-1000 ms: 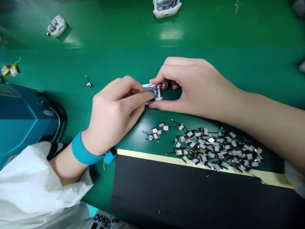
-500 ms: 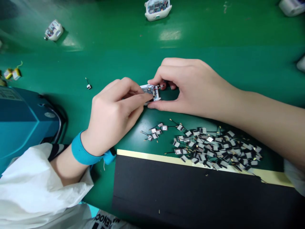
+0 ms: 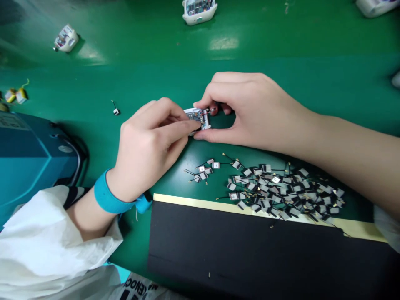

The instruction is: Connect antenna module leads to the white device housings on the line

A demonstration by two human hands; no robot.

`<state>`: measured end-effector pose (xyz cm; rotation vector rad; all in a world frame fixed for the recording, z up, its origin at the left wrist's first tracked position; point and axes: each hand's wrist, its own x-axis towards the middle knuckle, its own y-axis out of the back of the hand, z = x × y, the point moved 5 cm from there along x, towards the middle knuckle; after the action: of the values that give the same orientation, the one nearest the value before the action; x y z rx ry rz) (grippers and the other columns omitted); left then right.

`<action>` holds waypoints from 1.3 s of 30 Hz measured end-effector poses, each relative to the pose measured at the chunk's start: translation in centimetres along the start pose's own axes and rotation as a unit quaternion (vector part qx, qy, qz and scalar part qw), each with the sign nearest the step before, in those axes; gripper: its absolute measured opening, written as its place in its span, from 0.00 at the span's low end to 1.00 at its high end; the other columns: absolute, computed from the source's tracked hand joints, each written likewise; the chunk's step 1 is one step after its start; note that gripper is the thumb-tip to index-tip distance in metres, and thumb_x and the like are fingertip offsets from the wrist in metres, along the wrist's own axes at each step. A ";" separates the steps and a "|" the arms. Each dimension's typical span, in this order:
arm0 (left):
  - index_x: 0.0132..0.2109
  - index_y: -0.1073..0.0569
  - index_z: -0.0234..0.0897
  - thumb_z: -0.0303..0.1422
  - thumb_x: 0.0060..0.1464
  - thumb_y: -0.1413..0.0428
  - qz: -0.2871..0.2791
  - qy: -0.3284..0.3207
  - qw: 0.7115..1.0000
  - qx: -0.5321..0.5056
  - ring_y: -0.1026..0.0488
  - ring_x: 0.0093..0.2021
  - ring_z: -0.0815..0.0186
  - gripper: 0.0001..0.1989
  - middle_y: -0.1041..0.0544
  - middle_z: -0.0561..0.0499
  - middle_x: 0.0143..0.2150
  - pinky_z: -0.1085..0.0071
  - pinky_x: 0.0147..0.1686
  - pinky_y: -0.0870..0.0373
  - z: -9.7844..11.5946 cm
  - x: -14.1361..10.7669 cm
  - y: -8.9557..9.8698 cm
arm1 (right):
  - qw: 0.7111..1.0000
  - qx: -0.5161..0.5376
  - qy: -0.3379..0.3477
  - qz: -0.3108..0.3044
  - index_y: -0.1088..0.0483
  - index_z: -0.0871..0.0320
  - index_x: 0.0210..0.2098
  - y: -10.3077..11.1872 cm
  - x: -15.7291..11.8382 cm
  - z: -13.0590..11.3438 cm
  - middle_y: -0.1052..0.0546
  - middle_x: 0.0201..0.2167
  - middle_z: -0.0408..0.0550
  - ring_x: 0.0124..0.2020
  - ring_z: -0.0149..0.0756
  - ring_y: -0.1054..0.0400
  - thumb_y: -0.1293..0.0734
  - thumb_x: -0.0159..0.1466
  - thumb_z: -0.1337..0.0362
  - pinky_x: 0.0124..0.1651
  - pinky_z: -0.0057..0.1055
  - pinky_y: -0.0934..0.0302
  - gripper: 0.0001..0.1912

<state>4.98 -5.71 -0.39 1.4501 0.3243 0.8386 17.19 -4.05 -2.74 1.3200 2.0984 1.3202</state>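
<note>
A small white-cased device (image 3: 204,118) with an exposed circuit board is between my two hands, above the green table. My right hand (image 3: 250,110) grips its right part, thumb on the near edge and index finger on the far edge. From the left, my left hand (image 3: 150,143) presses finger and thumb tips down on the board and covers its left part. Whether those fingertips pinch a small part is hidden. Below the hands lies a pile of small square modules with short black cables (image 3: 281,189), with a smaller group (image 3: 203,170) to its left.
A black mat (image 3: 250,250) with a cream edge strip lies nearest me. At left are a blue bin (image 3: 28,154), yellow parts (image 3: 21,96) and one lone module (image 3: 116,111). White device housings (image 3: 199,10) (image 3: 66,38) stand farther back.
The view has shifted slightly, so the far housings appear a little higher and more to the left. Both hands keep nearly the same pose on the device.
</note>
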 end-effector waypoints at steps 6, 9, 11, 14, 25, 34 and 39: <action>0.38 0.30 0.45 0.32 0.56 0.54 -0.003 0.004 1.000 -0.009 0.32 0.33 0.69 0.09 0.30 0.54 0.35 0.71 0.32 0.34 0.0 -0.1 0.0 | 1.000 -0.005 0.007 -0.004 0.34 0.62 0.34 0.0 0.1 0.0 0.32 0.33 0.47 0.33 0.30 0.39 0.36 0.53 0.55 0.31 0.27 0.47 0.16; 0.39 0.30 0.44 0.33 0.57 0.55 -0.014 0.005 1.000 -0.007 0.33 0.34 0.69 0.10 0.31 0.54 0.35 0.71 0.32 0.34 0.0 -0.1 -0.1 | 1.000 -0.016 0.011 0.006 0.34 0.62 0.34 -0.2 0.1 0.2 0.33 0.32 0.45 0.33 0.29 0.38 0.35 0.52 0.54 0.30 0.26 0.47 0.17; 0.39 0.30 0.43 0.33 0.57 0.56 -0.019 0.004 1.000 -0.006 0.33 0.34 0.69 0.11 0.31 0.53 0.36 0.71 0.33 0.35 -0.1 -0.1 -0.2 | 0.999 -0.019 0.033 0.016 0.35 0.61 0.35 -0.2 0.0 0.3 0.33 0.32 0.43 0.33 0.29 0.38 0.36 0.53 0.52 0.31 0.25 0.46 0.18; 0.38 0.28 0.40 0.33 0.57 0.55 -0.012 -0.011 1.000 -0.003 0.33 0.33 0.68 0.11 0.30 0.51 0.35 0.71 0.32 0.36 0.0 -0.1 -0.2 | 0.997 -0.011 0.073 0.018 0.36 0.60 0.38 -0.1 -0.4 0.4 0.34 0.35 0.44 0.36 0.29 0.38 0.44 0.61 0.57 0.36 0.27 0.43 0.14; 0.37 0.27 0.36 0.28 0.56 0.55 0.013 -0.056 0.998 0.004 0.33 0.36 0.67 0.11 0.29 0.50 0.32 0.72 0.35 0.34 0.1 -0.1 -0.2 | 0.995 0.009 0.058 0.084 0.30 0.58 0.40 3.9 -1.7 -0.1 0.29 0.30 0.45 0.31 0.27 0.35 0.39 0.59 0.67 0.33 0.27 0.38 0.11; 0.36 0.28 0.36 0.28 0.56 0.58 -0.014 -0.031 0.999 -0.001 0.31 0.37 0.66 0.14 0.30 0.49 0.35 0.72 0.33 0.34 -0.2 -0.3 -0.7 | 0.948 0.263 -0.028 0.177 0.33 0.59 0.23 2.3 -1.0 -0.8 0.27 0.25 0.40 0.28 0.28 0.31 0.31 0.49 0.71 0.29 0.27 0.34 0.05; 0.35 0.28 0.37 0.28 0.56 0.58 -0.027 -0.029 0.999 0.007 0.31 0.36 0.65 0.14 0.30 0.49 0.34 0.71 0.32 0.34 -0.2 -0.3 -0.9 | 0.943 0.260 -0.021 0.209 0.34 0.59 0.23 1.8 -1.1 -0.7 0.28 0.25 0.40 0.27 0.29 0.32 0.31 0.49 0.72 0.27 0.28 0.35 0.06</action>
<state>4.96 -5.69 -1.31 1.4697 0.3236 0.7512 18.25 -5.12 -1.10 2.0819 2.3137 0.8747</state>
